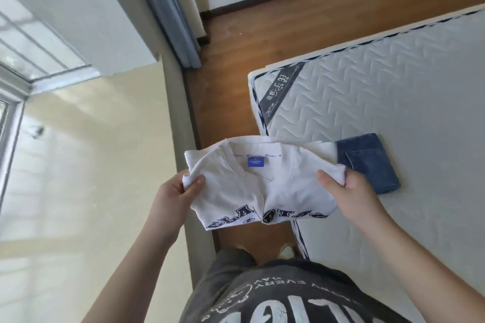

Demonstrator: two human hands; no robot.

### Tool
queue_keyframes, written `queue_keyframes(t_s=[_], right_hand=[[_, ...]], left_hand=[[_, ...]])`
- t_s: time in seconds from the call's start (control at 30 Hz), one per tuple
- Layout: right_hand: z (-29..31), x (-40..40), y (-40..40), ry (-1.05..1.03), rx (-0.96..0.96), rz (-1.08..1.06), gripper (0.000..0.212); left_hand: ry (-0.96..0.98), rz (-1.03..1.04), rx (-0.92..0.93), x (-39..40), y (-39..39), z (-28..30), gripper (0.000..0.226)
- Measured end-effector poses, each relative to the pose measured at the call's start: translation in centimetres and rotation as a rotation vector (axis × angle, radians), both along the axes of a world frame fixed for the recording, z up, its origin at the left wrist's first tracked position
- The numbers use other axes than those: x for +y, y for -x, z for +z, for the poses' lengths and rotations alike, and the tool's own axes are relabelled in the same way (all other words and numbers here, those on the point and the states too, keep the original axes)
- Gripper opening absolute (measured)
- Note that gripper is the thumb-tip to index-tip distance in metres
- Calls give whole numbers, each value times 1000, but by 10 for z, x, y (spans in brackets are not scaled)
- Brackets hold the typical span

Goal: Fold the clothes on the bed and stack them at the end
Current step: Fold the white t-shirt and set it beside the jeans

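Clothes: one white shirt (262,181), one folded jeans (367,162)

Bright window (39,42) daylight, fisheye-bent edges

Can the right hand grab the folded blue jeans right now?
Probably not yet. The right hand sits just beside the folded jeans on the mattress, with nothing between them, but it grips the white T-shirt, as does the left hand.

shirt (252,186): white, navy lettering, blue label | jeans (367,162): blue denim | mattress (393,92): white zigzag quilting | floor (228,65): brown wood
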State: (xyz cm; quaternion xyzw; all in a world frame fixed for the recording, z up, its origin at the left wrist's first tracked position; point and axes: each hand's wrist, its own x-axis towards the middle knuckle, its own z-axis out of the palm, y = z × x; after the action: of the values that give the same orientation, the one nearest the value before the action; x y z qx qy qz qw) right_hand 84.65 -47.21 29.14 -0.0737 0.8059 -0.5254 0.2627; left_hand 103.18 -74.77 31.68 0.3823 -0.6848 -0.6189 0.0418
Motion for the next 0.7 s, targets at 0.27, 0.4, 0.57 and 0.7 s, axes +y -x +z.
queue_keyframes(t_s=[0.27, 0.4, 0.57, 0.7], right_hand=[[-6, -112, 52, 14, 41, 119, 9], [-12, -173, 77, 27, 25, 132, 7], [-7, -238, 102, 29, -3, 129, 27], [0, -286, 120, 37, 45, 114, 10]], left_hand=[[-22, 148, 36, -82, 11, -10, 25], [-26, 187, 70, -143, 24, -22, 35], [-35, 121, 104, -212, 43, -24, 39], [-42, 89, 84, -265, 66, -18, 35]])
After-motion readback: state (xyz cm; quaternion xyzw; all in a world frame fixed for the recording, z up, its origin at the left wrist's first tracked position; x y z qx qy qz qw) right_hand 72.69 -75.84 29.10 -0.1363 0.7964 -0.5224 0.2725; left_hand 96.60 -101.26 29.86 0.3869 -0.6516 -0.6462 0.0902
